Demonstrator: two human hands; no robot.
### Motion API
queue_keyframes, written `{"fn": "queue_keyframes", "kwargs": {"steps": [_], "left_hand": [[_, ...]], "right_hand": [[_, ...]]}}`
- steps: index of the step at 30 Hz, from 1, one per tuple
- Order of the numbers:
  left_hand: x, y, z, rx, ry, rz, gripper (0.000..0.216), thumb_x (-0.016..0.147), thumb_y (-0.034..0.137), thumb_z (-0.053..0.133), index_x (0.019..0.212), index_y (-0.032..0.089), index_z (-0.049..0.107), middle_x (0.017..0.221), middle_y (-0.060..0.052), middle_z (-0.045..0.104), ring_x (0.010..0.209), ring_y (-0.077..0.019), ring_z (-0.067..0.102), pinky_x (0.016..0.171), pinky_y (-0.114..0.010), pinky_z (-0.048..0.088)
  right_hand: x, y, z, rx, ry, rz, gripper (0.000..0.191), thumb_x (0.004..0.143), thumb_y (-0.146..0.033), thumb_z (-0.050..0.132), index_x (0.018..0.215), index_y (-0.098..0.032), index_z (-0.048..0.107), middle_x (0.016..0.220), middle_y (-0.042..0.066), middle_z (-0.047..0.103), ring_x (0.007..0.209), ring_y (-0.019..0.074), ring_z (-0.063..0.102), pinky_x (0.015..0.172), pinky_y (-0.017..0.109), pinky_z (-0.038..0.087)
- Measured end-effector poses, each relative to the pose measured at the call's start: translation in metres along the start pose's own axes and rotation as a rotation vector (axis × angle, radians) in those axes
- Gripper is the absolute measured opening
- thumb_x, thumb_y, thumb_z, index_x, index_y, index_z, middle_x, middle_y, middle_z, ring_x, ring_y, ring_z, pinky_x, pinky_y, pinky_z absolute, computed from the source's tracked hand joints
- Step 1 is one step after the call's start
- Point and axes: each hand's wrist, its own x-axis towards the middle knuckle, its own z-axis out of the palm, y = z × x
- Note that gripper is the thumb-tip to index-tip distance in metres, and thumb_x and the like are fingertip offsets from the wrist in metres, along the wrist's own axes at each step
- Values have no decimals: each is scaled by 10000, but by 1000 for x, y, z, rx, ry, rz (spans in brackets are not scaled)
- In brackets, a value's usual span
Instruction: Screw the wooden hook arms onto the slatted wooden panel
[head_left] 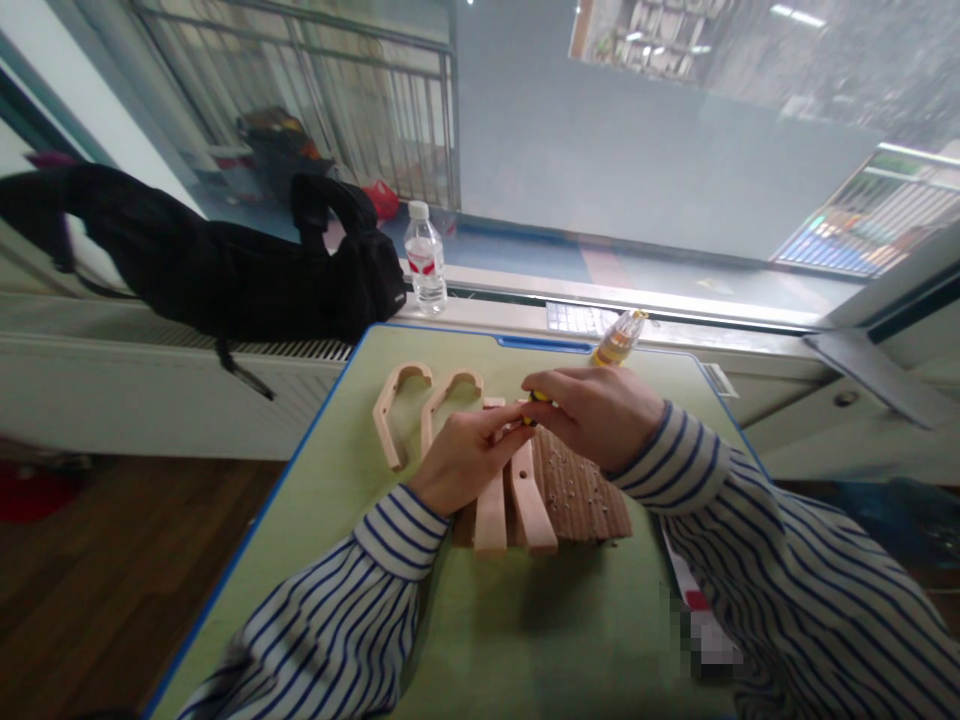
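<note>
My left hand (466, 455) and my right hand (596, 410) meet above a green table (337, 520). Both are closed in a pinch on a small yellow and black object (534, 400) between the fingertips; I cannot make out what it is. Under the hands lie two straight wooden slats (510, 510) with holes, resting on a ribbed brown board (589, 495) dotted with small pale bits. Two curved wooden hook pieces (424, 405) lie just left of my left hand.
A small glue bottle (619, 340) with an orange label stands behind my right hand. On the sill sit a water bottle (425, 258) and a black bag (247, 270). Wooden floor (112, 570) lies left of the table.
</note>
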Motion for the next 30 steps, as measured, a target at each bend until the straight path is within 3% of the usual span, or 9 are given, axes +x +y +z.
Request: {"fn": "queue_keyframes", "kwargs": {"steps": [6,14,19,30], "left_hand": [[0,4,0,66,113,5,221,811,330,630,988,209,686,650,36,613,539,-75,496,496,-182,367],[1,4,-3,32,70,-8,237,823,320,618,1013,196,687,662,18,643,562,-88,533,523,-190,415],[0,2,-2,27,74,-9,251,821,316,623,1034,198,682,700,3,666,614,-103,566,548,-198,441],[1,1,-3,-111,-13,-5,227,870,271,556,1051,191,668,830,-17,697,695,-111,603,645,-217,482]], "right_hand": [[0,-2,-2,-17,9,3,371,901,-415,373,1056,-162,596,911,81,683,707,169,602,590,288,344],[0,6,-6,134,7,-98,384,866,-287,423,1218,-162,514,1143,101,625,914,178,599,726,286,406],[1,9,-5,117,-41,-89,333,890,-308,389,1125,-168,578,1048,86,663,868,177,614,717,287,408],[-2,3,-4,1,3,-36,332,893,-371,392,1076,-182,595,932,67,685,727,165,608,604,284,352]]}}
